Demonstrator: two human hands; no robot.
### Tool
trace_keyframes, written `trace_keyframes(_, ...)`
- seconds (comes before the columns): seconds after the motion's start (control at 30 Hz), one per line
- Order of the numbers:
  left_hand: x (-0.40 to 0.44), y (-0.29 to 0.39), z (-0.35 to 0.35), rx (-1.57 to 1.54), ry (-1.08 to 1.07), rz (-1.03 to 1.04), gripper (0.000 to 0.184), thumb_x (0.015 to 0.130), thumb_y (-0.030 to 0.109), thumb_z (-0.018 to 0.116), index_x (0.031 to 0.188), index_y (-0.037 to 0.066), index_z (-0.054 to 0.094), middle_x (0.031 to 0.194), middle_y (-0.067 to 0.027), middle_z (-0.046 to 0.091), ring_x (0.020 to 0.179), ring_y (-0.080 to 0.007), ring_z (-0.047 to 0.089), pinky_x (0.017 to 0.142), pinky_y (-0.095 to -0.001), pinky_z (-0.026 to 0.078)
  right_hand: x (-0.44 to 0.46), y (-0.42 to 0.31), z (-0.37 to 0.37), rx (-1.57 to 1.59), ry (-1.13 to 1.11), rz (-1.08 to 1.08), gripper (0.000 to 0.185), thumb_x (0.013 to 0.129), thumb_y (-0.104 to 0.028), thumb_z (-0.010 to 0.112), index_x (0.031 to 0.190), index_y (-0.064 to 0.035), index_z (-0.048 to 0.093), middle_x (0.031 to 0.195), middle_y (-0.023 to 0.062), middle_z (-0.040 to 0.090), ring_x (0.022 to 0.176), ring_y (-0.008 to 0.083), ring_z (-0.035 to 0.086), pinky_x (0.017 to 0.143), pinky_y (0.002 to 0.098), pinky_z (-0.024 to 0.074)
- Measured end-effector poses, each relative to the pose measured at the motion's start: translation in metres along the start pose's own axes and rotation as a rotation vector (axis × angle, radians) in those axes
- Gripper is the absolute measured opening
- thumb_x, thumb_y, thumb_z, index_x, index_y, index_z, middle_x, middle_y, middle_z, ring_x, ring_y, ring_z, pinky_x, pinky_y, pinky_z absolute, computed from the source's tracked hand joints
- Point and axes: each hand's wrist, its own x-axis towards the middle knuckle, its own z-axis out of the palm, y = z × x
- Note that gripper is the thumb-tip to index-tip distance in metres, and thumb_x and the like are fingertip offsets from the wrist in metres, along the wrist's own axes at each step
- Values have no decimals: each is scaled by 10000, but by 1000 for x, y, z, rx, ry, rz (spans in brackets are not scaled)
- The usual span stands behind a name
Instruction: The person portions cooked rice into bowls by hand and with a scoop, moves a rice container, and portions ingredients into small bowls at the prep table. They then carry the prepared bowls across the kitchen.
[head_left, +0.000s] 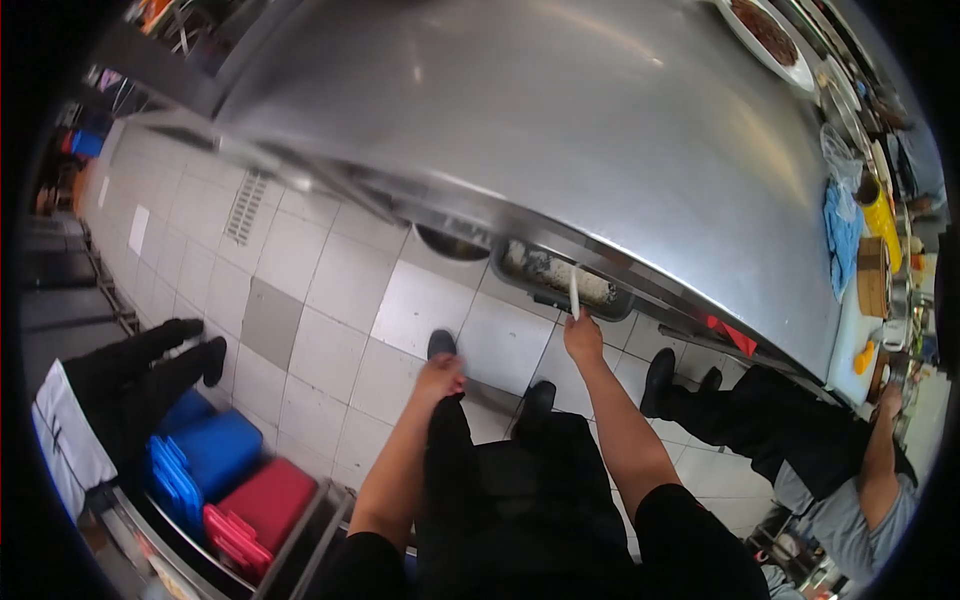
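Observation:
My right hand point(583, 332) is closed round the handle of a white utensil point(575, 292), whose far end reaches over a grey rectangular tub point(625, 303). White, grain-like contents with dark patches lie in the tub, which sits below the edge of the steel table point(540, 120). My left hand point(441, 379) hangs over my left leg, away from the tub. It is smeared by motion, so its fingers are unclear. A round metal bowl point(450, 243) stands to the left of the tub, partly hidden by the table edge.
At the right, a co-worker in grey and black point(850, 500) stands by a counter with a blue cloth point(840, 235). Another person's dark legs point(130, 385) are at the left. Blue point(215, 450) and red point(270, 505) lidded containers stand behind on the left.

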Motion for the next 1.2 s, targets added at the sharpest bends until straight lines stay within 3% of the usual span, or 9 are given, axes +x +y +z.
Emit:
trace_keyframes(0.13,-44,-114,-85,168,325,60,340,904,317,573,971,-13,618,694,-98,656,521,-183,616,537,-324,513,4,34,21,-69,-305,76,403,894,-251,490,1197,13,518,962,239,669,862,395,659,792,479,529)
trace_keyframes(0.23,-105,-182,-127,362,349,-143,369,925,347,549,955,-18,592,703,-134,658,531,-208,640,460,-330,496,-15,-3,-20,171,-220,182,254,871,-189,478,1037,-6,540,653,110,610,486,213,592,398,375,483)
trace_keyframes(0.3,-144,-213,-140,378,371,-302,368,904,349,551,974,-2,636,712,-128,686,563,-221,667,593,-358,527,10,26,12,177,-43,60,259,868,-190,484,1026,7,543,657,127,614,484,220,594,393,372,474)
trace_keyframes(0.4,-184,-267,-158,262,335,-401,368,902,355,554,975,5,638,713,-124,687,553,-226,665,598,-366,528,29,76,61,39,-182,-17,206,832,-151,511,911,31,568,634,169,603,408,240,548,359,367,428)
trace_keyframes(0.47,-200,-295,-165,303,273,-408,372,903,358,557,982,2,635,690,-114,676,550,-231,667,586,-376,529,-12,-4,2,284,-444,277,152,815,-145,543,828,6,558,607,162,585,388,175,504,328,331,379)
trace_keyframes(0.6,-246,-259,-175,-38,326,-303,385,894,368,564,960,-4,641,735,-146,671,572,-242,673,571,-397,529,-84,-66,-18,540,-611,188,188,925,-227,521,859,-58,573,627,114,601,392,173,478,333,316,360)
trace_keyframes(0.7,-270,-230,-211,-72,373,-144,399,897,381,558,985,1,642,771,-149,674,592,-251,674,593,-391,537,-140,-143,-20,456,-979,308,259,889,-235,601,1101,-98,546,747,142,624,466,206,493,392,346,378)
trace_keyframes(0.93,-392,-92,-324,-468,473,272,441,918,461,574,1065,50,639,875,-60,652,716,-158,619,612,-299,526,-349,-458,-1,117,-1324,-209,351,886,-265,644,1143,-66,511,728,96,615,491,147,491,414,254,350)
trace_keyframes(1.2,-470,-62,-432,-849,585,683,463,953,433,546,1262,88,555,929,2,634,823,-105,596,677,-206,452,-528,-654,90,-345,-1930,-559,261,867,-194,658,1067,-58,559,733,73,606,569,131,528,463,236,374)
